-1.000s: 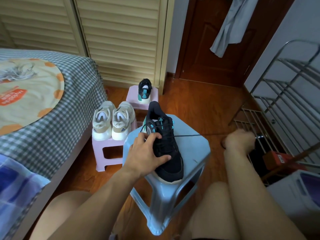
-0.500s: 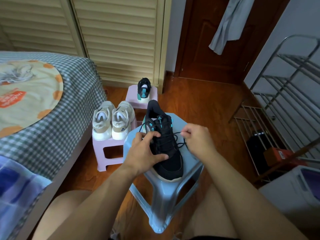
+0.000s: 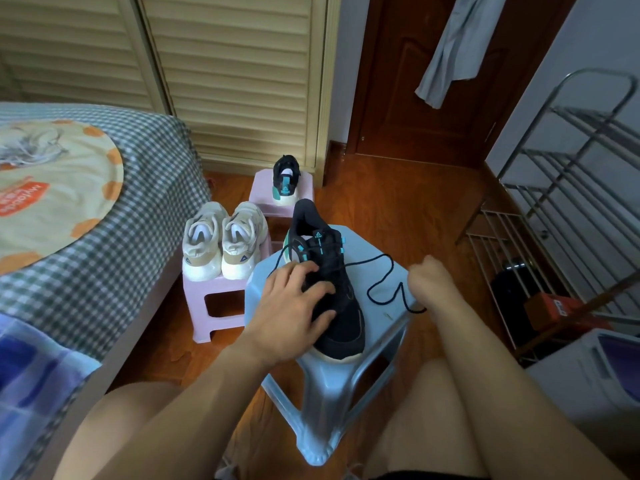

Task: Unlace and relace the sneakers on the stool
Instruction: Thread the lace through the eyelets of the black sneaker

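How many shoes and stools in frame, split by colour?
Black sneakers: 2, one on the blue stool, one on the far pink stool
Cream sneakers: 2
Blue stools: 1
Pink stools: 2
Total: 4 shoes, 3 stools, 7 things

A black sneaker (image 3: 325, 289) sat on a pale blue stool (image 3: 349, 386). The left hand (image 3: 294, 313) rested spread across its laces. The right hand (image 3: 431, 282), fingers curled, appeared to pinch the loose black lace (image 3: 381, 271) trailing over the stool top.
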The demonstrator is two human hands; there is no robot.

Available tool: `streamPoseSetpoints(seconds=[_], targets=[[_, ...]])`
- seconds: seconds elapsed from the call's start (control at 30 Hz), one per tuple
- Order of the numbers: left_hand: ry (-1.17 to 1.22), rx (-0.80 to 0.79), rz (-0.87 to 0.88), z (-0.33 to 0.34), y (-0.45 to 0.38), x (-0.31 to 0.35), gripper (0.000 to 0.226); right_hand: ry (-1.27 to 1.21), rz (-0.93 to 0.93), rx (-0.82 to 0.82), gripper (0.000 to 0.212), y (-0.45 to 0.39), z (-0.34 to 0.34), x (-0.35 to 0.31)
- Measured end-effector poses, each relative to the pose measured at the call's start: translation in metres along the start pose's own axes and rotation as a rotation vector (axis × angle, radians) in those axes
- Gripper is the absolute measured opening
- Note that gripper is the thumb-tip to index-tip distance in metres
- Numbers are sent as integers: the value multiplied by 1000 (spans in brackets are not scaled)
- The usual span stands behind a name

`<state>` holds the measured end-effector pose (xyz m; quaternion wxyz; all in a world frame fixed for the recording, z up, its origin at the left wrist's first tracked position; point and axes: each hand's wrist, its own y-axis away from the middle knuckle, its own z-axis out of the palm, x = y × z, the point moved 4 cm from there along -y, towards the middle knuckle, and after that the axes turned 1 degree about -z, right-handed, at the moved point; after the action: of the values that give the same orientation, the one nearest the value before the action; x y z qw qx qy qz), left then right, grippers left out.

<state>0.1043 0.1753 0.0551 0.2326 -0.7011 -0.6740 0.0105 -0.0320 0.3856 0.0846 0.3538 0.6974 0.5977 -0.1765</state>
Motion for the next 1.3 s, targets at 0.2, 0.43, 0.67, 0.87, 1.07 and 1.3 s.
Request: streamPoseSetpoints(seconds=[0.2,0.43,0.67,0.87,1.07,1.3], targets=[[-87,30,-25,-21,1,-19,44,-336,-362,91,36,16,-2,-21],[-2,63,-125,-22,-6,-14,41,-161,-599,-152,13,39,42,-45],[63,-5,-123,-9,-10,-6,70,-133,-303,-445,22,44,65,-31],[277,-140,-220,-12,-14,-18,71,-198,-306,-300,15,31,53,-22],[383,-7,-415,-10,-23,-7,33,-123,-386,-191,16,34,68,-38],[464,37,-547,-9,-30,-2,23,-48,-356,-135,20,31,73,-37]])
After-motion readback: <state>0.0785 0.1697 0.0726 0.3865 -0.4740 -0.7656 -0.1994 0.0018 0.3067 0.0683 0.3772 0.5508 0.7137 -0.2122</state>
